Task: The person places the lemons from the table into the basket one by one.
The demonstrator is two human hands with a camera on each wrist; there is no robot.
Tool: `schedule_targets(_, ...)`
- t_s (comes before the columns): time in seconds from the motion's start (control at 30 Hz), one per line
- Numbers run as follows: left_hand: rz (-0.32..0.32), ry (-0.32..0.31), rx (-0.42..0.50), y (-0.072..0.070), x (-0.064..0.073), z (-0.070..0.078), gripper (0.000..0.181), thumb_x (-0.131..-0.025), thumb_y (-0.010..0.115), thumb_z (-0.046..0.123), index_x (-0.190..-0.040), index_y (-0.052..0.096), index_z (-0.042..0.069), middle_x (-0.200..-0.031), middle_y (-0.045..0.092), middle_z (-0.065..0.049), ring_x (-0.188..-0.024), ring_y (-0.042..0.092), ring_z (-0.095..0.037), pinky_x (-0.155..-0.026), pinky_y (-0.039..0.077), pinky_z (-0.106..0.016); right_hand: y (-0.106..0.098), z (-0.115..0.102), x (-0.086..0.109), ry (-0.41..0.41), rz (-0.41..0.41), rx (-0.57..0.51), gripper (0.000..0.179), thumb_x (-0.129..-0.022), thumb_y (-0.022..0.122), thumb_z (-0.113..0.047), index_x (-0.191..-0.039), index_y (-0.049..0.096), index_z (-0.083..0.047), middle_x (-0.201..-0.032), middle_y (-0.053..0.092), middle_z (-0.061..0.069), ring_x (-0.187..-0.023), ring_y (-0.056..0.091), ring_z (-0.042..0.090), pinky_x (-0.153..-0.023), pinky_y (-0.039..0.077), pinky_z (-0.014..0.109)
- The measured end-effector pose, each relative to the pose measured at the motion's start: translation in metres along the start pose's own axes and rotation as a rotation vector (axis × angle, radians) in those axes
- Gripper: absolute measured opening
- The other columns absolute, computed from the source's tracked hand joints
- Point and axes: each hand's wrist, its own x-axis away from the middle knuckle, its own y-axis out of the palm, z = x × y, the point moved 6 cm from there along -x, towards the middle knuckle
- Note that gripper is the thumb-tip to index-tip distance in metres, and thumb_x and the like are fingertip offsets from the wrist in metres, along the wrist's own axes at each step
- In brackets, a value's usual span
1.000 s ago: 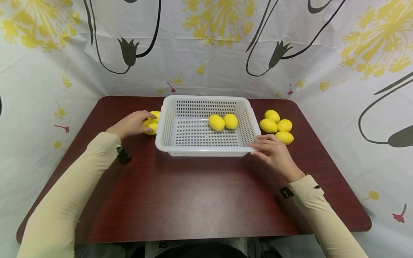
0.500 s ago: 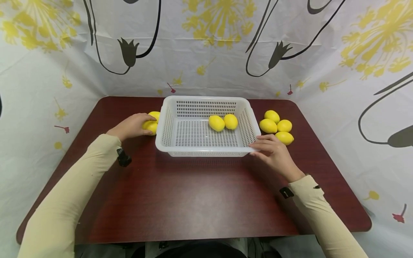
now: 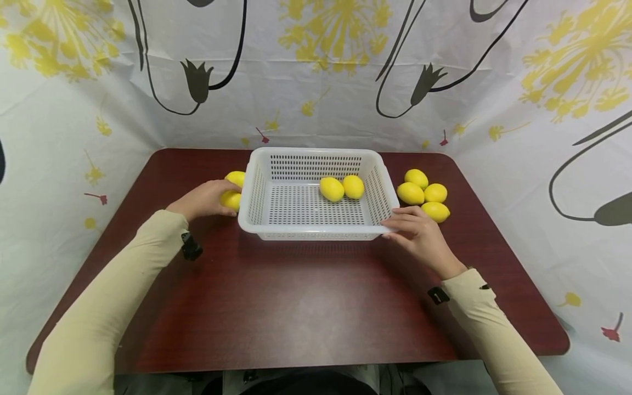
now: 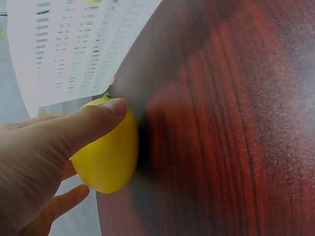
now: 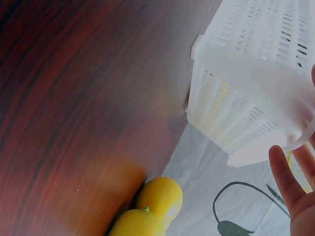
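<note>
My left hand grips a yellow lemon just left of the white plastic basket. In the left wrist view the thumb lies across this lemon, with fingers behind it. Another lemon sits right behind that hand. At the basket's front right corner, my right hand holds the rim, fingers over the top and thumb at the front. Inside the basket two lemons, a left one and a right one, lie side by side.
Several lemons are grouped on the table right of the basket, close behind the right hand. The dark red-brown table has rounded corners. A patterned white cloth hangs round its back and sides.
My left hand has come slightly toward the table's front, and the gripped lemon has shifted away from the one behind it. The right hand and basket have stayed put.
</note>
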Motion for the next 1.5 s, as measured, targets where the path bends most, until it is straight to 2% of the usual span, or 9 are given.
schedule_targets(0.1, 0.0, 0.015, 0.005, 0.001, 0.001, 0.002, 0.058, -0.077, 0.089, 0.021, -0.127, 0.066, 0.004, -0.125, 0.064, -0.014, -0.107, 0.055, -0.031, -0.099, 0.044, -0.051, 0.0, 0.0, 0.0, 0.003, -0.001, 0.007, 0.042, -0.065, 0.092, -0.002, -0.105, 0.08, -0.007, -0.104, 0.076, 0.009, -0.112, 0.059, 0.032, -0.098, 0.043, 0.023)
schedule_targets(0.33, -0.016, 0.006, 0.021, 0.004, 0.002, 0.006, 0.061, -0.076, 0.09, 0.02, -0.128, 0.065, 0.003, -0.125, 0.064, -0.014, -0.107, 0.055, -0.032, -0.1, 0.044, -0.052, 0.0, 0.0, 0.0, 0.005, 0.0, 0.004, 0.038, -0.069, 0.091, -0.005, -0.105, 0.08, -0.007, -0.104, 0.076, 0.01, -0.112, 0.059, 0.032, -0.097, 0.043, 0.025)
schedule_targets(0.6, -0.049, -0.006, 0.015, 0.014, 0.006, 0.003, 0.062, -0.075, 0.09, 0.016, -0.13, 0.064, 0.003, -0.127, 0.063, -0.015, -0.108, 0.055, -0.032, -0.101, 0.044, -0.052, 0.001, 0.002, 0.001, 0.011, -0.009, -0.003, 0.043, -0.065, 0.091, -0.001, -0.106, 0.08, -0.008, -0.105, 0.075, 0.01, -0.113, 0.059, 0.032, -0.099, 0.042, 0.024)
schedule_targets(0.77, -0.039, -0.017, -0.004, 0.013, 0.008, 0.002, 0.061, -0.074, 0.091, 0.016, -0.129, 0.065, 0.006, -0.128, 0.063, -0.013, -0.111, 0.053, -0.032, -0.102, 0.043, -0.052, 0.001, 0.002, 0.001, 0.015, -0.017, -0.002, 0.038, -0.071, 0.09, -0.008, -0.107, 0.08, -0.008, -0.107, 0.075, 0.01, -0.114, 0.058, 0.032, -0.1, 0.042, 0.024)
schedule_targets(1.03, -0.034, -0.041, -0.04, 0.009, 0.014, -0.001, 0.064, -0.075, 0.09, 0.014, -0.132, 0.063, 0.005, -0.134, 0.06, -0.017, -0.117, 0.051, -0.034, -0.103, 0.043, -0.054, 0.0, 0.002, 0.0, 0.018, -0.008, -0.002, 0.043, -0.065, 0.092, -0.001, -0.105, 0.08, -0.007, -0.105, 0.075, 0.01, -0.113, 0.059, 0.032, -0.099, 0.042, 0.022)
schedule_targets(1.5, -0.035, -0.034, -0.052, 0.005, 0.02, -0.003, 0.064, -0.077, 0.087, 0.01, -0.134, 0.06, 0.001, -0.135, 0.058, -0.02, -0.119, 0.05, -0.036, -0.103, 0.043, -0.054, 0.001, 0.001, 0.0, 0.025, -0.011, 0.006, 0.042, -0.066, 0.091, -0.003, -0.106, 0.08, -0.008, -0.106, 0.075, 0.011, -0.113, 0.058, 0.031, -0.099, 0.043, 0.024)
